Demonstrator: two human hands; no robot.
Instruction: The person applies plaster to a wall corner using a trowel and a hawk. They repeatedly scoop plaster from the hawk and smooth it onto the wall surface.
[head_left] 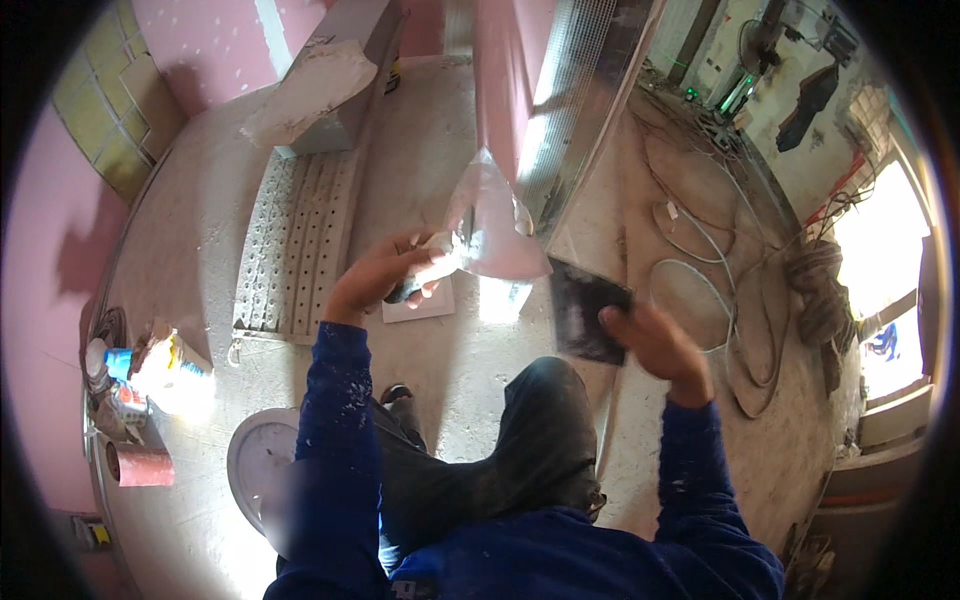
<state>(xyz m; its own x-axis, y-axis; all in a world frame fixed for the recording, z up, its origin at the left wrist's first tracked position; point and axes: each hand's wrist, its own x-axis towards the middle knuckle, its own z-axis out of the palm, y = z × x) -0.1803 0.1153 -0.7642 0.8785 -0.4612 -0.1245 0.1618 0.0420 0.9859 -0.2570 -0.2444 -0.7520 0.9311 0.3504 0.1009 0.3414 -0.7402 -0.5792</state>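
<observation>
My left hand [400, 265] is closed round the handle of a metal scraper, its triangular blade [480, 235] raised at the middle of the view, by a pink wall edge with a mesh strip. My right hand [650, 340] holds a dark, flat, square piece [580, 310] just below and to the right of the blade. A pale square item [418, 312] lies on the floor beyond my left hand. My legs are bent beneath me.
A perforated metal platform [275, 250] and a grey box-shaped beam [335, 130] stand at the left-centre. Coiled cables [700, 350] lie on the right floor. A grey bucket [250, 450], a red roll [140, 465] and bags [175, 370] sit at left. A bright window opening [880, 280] is at right.
</observation>
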